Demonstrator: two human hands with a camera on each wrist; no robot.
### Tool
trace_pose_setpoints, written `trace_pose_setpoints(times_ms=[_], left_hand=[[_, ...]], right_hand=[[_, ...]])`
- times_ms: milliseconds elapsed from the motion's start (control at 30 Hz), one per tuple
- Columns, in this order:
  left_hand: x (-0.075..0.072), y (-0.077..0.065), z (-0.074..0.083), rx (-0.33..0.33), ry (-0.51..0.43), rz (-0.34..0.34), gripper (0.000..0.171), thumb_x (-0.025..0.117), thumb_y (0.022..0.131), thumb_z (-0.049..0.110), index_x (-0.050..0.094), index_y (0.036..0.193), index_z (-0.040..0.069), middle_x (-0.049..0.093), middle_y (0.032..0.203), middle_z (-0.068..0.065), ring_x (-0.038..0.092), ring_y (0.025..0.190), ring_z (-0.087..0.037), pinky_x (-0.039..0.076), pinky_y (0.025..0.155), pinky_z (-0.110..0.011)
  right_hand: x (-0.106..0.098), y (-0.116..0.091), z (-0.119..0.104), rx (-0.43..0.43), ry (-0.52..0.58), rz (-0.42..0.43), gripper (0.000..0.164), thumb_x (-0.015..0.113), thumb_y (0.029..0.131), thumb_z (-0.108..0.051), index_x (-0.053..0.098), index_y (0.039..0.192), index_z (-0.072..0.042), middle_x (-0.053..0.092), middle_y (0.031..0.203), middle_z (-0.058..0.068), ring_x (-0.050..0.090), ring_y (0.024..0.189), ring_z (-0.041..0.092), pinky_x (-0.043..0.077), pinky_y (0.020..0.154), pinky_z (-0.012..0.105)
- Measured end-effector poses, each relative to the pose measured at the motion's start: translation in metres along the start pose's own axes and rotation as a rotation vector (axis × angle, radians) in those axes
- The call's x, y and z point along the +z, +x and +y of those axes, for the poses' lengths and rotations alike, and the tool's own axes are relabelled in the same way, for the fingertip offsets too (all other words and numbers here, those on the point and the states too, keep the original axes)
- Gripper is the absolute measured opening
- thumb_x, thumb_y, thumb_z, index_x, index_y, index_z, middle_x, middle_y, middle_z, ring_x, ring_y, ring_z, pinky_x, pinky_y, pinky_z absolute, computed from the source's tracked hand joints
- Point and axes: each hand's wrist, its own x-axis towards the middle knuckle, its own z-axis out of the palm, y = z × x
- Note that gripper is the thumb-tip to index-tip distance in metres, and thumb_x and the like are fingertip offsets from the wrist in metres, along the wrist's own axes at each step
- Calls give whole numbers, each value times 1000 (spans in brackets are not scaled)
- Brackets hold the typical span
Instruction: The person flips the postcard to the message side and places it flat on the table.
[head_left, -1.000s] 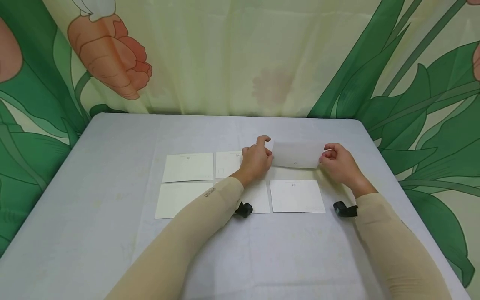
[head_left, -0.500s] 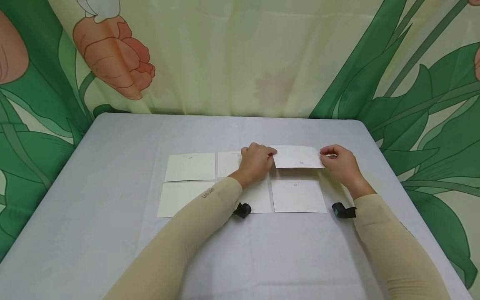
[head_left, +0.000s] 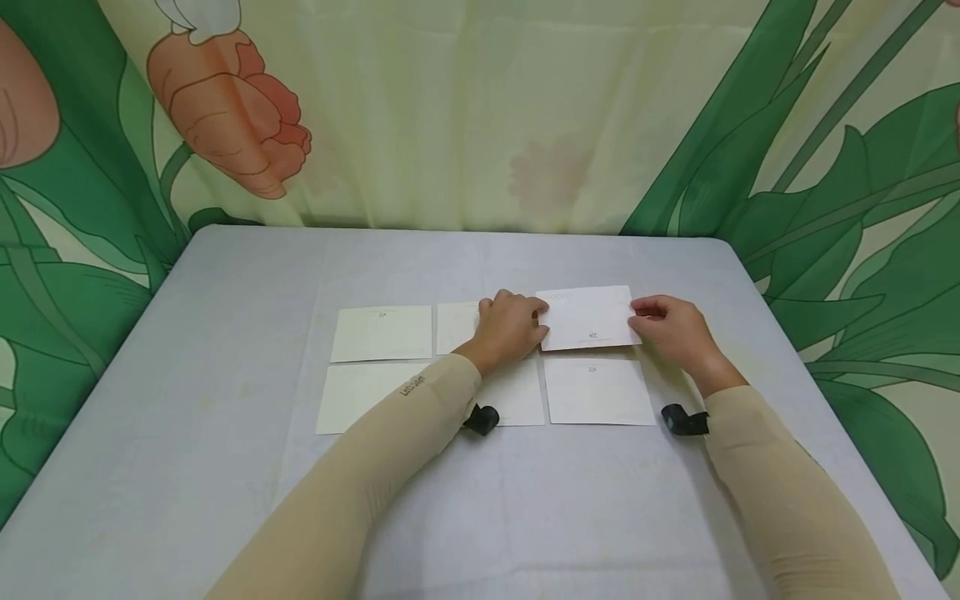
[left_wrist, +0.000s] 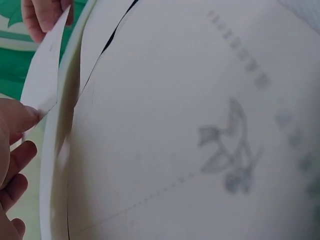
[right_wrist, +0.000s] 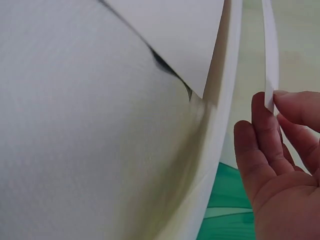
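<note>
A white postcard (head_left: 587,317) is held up between both hands at the back right of a group of cards. My left hand (head_left: 508,329) pinches its left edge; the thumb shows against the card (left_wrist: 45,70) in the left wrist view. On the opposite edge, my right hand (head_left: 678,333) pinches it between thumb and fingers, and the right wrist view shows this card (right_wrist: 270,50) nearly edge-on. Its near edge is raised over the table, above another white card (head_left: 600,392) lying flat. A small dark mark sits near that edge.
More white cards lie in two rows: a back left card (head_left: 382,333), a back middle card (head_left: 453,325) and a front left card (head_left: 360,396), partly covered by the left arm. They rest on a white-covered table (head_left: 187,400). A patterned curtain (head_left: 450,125) hangs behind.
The held card has tipped from standing steeply, its face in shade, to facing upward and brighter. Its near edge has come slightly toward me. Both hands keep their pinch; the flat cards stay put.
</note>
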Motion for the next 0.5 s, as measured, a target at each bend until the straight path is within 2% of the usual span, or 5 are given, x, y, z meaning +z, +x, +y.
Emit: trace_pose_setpoints(times_ms=[267, 500], left_hand=[[2, -1, -2, -20, 24, -35, 41, 65, 96, 32, 64, 135, 22, 68, 105, 5, 50, 107, -22, 34, 93, -45], [5, 0, -4, -29, 35, -79, 49, 70, 93, 40, 62, 137, 21, 66, 121, 1, 48, 112, -23, 32, 95, -46]], right_hand=[[5, 5, -5, 14, -44, -28, 37, 60, 99, -18, 59, 131, 2, 59, 124, 24, 53, 114, 37, 45, 97, 50], [9, 10, -1, 25, -61, -52, 37, 61, 99, -17, 59, 131, 2, 59, 121, 23, 54, 111, 36, 46, 96, 49]])
